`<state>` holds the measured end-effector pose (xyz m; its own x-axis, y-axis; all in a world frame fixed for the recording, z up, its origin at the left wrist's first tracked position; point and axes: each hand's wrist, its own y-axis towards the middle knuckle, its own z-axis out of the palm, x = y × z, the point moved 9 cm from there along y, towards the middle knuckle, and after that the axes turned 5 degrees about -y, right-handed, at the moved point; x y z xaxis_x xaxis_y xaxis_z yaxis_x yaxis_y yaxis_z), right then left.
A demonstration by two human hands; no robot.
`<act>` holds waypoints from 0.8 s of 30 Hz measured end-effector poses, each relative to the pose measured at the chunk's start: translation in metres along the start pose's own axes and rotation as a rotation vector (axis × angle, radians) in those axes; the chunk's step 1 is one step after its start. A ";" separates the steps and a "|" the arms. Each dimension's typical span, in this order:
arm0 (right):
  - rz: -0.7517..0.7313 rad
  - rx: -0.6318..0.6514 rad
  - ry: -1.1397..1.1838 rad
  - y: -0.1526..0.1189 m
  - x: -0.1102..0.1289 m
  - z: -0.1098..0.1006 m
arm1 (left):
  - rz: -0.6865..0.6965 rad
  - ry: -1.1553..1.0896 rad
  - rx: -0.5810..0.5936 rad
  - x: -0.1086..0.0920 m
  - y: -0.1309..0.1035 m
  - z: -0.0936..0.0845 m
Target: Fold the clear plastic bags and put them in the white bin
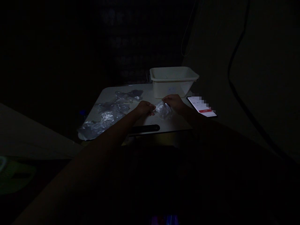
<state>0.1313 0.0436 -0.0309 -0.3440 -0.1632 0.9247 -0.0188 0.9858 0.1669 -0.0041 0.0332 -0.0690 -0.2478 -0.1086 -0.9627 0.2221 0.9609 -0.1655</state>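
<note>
In a very dark scene we see, at the middle of the frame, our left hand (145, 108) and right hand (173, 102) each pinching a small clear plastic bag (164, 110) between them above the counter (171, 123). More crumpled plastic (106, 117) lies left of centre. A white tub (172, 81) stands just above the hands, and a lit phone (202, 106) lies to their right.

Both forearms bare, no sleeves showing

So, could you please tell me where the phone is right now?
The phone lies at the table's right edge, just right of the right hand and in front of the white tub.
</note>
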 end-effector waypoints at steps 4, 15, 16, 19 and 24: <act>-0.032 0.001 -0.045 -0.001 0.003 0.001 | 0.016 0.049 -0.022 0.000 0.000 -0.003; -0.090 0.039 -0.109 0.001 0.003 0.003 | 0.080 0.078 -0.014 -0.012 -0.005 0.000; -0.108 0.054 -0.121 0.001 0.004 0.005 | 0.120 0.076 -0.015 -0.017 -0.006 0.000; -0.113 0.099 -0.128 0.000 0.006 0.013 | 0.199 0.065 -0.008 -0.026 -0.008 0.002; -0.072 0.132 -0.090 -0.003 0.011 0.022 | 0.183 0.105 -0.037 -0.025 -0.007 0.001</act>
<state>0.1073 0.0398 -0.0284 -0.4202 -0.2352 0.8764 -0.1679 0.9693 0.1796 0.0012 0.0290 -0.0444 -0.3037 0.0939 -0.9481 0.2382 0.9710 0.0198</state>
